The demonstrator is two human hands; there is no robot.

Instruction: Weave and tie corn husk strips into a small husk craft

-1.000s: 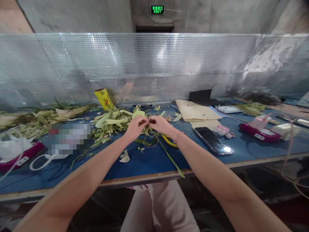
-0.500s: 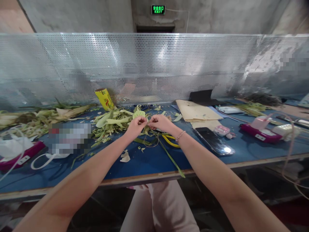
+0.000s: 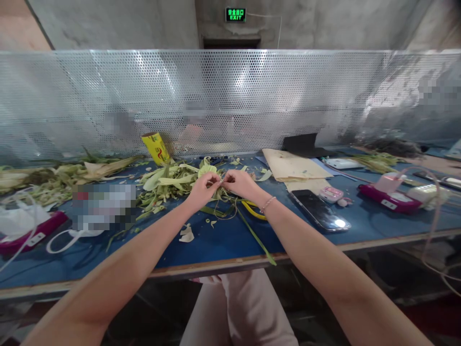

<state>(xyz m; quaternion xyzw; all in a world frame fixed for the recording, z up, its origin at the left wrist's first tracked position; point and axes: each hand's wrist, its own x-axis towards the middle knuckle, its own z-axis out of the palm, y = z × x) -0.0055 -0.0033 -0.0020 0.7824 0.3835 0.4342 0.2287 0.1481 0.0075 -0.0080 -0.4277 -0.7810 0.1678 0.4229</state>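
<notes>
My left hand [image 3: 206, 186] and my right hand [image 3: 240, 184] meet above the blue table, each with thumb and finger pinched. What sits between the fingertips is too small to make out. A thin brownish loop of cord or wire [image 3: 226, 219] hangs below them. Just behind and to the left lies a heap of pale green leaf strips [image 3: 169, 181]. One long green strip [image 3: 257, 239] runs from under the hands to the table's front edge. A yellow-handled tool [image 3: 253, 210], partly hidden, lies beside my right wrist.
A yellow can-like tube [image 3: 156, 148] leans behind the heap. Right of my hands are brown paper [image 3: 295, 166], a phone [image 3: 319, 210], a pink case [image 3: 331, 194] and a purple power strip [image 3: 389, 199]. A perforated metal screen [image 3: 230, 96] stands along the back.
Both hands stay pinched together in almost the same place. My right fingers have shifted very slightly; nothing on the table has moved.
</notes>
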